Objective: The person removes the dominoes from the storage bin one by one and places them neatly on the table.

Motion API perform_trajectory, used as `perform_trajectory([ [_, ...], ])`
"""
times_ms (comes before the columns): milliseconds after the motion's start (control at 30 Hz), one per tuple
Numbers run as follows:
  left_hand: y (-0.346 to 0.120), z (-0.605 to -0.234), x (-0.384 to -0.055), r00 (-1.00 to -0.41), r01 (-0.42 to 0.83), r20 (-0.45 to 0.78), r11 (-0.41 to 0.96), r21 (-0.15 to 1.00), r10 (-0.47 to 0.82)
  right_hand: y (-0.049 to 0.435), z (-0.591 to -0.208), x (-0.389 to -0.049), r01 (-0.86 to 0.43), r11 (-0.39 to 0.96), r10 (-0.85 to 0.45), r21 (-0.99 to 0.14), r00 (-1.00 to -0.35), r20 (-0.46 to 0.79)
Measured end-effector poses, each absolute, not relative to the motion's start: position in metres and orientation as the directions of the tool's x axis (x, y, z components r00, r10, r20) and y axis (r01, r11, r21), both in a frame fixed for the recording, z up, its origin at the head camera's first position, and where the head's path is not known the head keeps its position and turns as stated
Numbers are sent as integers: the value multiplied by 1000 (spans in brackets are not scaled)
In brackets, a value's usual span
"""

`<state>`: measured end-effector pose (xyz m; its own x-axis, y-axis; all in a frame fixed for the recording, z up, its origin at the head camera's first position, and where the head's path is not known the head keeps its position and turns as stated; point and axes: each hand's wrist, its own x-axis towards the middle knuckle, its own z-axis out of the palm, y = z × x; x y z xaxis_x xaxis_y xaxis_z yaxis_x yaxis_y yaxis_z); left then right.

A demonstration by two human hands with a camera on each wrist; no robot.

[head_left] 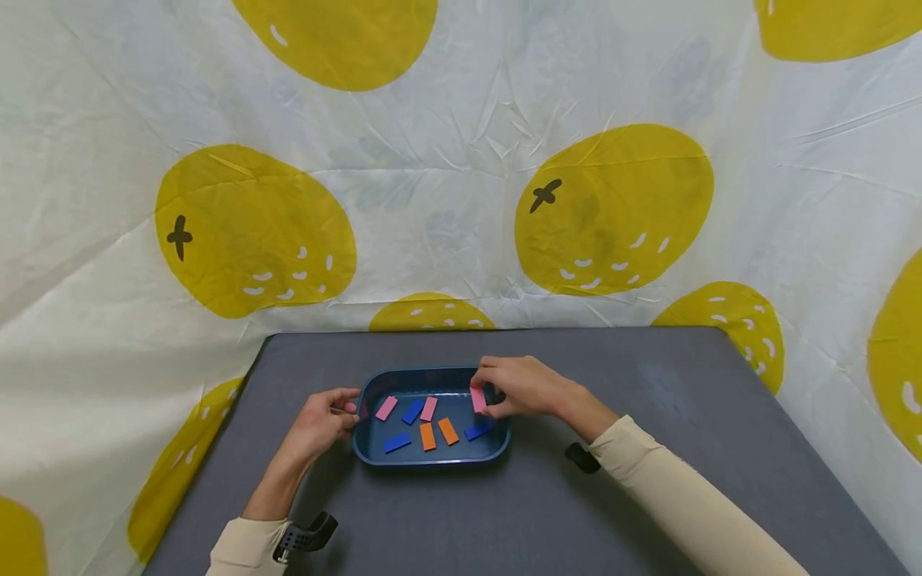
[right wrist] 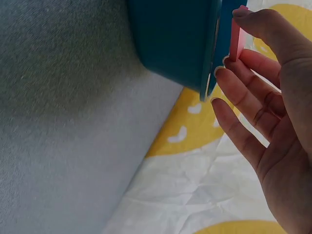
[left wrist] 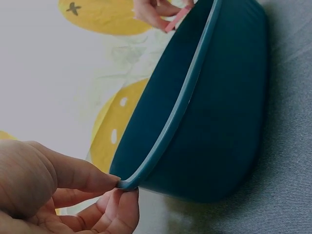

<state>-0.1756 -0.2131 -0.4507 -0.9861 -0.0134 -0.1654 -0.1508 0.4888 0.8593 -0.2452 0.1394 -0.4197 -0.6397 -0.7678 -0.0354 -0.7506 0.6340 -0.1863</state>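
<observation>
A dark blue tray (head_left: 432,462) with raised sides stands on the table. My left hand (head_left: 322,422) pinches its left rim between thumb and fingers, seen closely in the left wrist view. At the tray's right end, my right hand (head_left: 529,388) holds a pink block (right wrist: 237,43) between thumb and fingertips, just over the rim. Inside the tray lie pink blocks (head_left: 386,408), blue blocks (head_left: 398,442) and orange blocks (head_left: 428,437), scattered over its floor. One blue block (head_left: 479,431) lies below the held pink one.
The grey table (head_left: 461,520) spreads around the tray on all sides. Behind it hangs a white cloth (head_left: 446,240) printed with yellow fruit shapes. A dark strap device (head_left: 308,534) is on the left wrist, another dark device (head_left: 582,458) by the right wrist.
</observation>
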Motion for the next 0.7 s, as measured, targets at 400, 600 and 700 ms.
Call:
perform_trajectory([
  [400,-214,-446,-177,-983,-159,-185,453,877,12,166,-414,-241,-727,646,-744,-234,-668,23],
  [600,-214,-448,-177,-983,-159,-181,449,879,8,178,-416,-240,-719,654,-731,-236,-681,46],
  [700,-214,-449,-176,-983,-164,-185,444,881,5,184,-418,-240,-708,666,-720,-236,-693,48],
])
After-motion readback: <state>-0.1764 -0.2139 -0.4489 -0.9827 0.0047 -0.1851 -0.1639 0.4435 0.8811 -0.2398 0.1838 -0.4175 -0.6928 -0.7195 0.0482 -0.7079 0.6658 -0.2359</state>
